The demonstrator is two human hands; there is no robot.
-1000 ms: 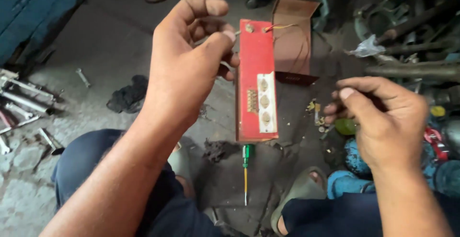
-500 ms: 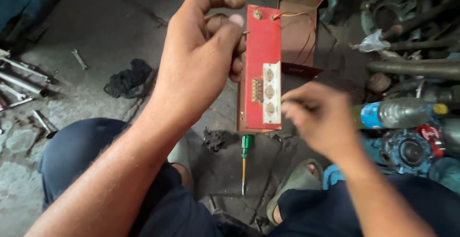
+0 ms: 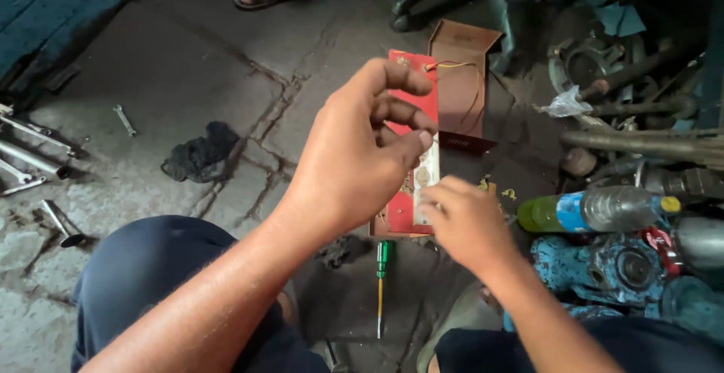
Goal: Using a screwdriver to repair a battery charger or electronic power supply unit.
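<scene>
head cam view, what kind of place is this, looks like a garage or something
Probably a small repair workshop, worked at floor level: a cracked concrete floor, a wrench and screwdriver lying on it, and greasy metal machine parts piled at the right beside the hands.

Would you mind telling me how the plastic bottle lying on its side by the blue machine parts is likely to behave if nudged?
The plastic bottle lies on its side and is round, so it would probably roll. It looks only partly filled with greenish liquid, so likely fairly light, with contents sloshing. The blue machine parts beside it might stop it quickly.
</scene>
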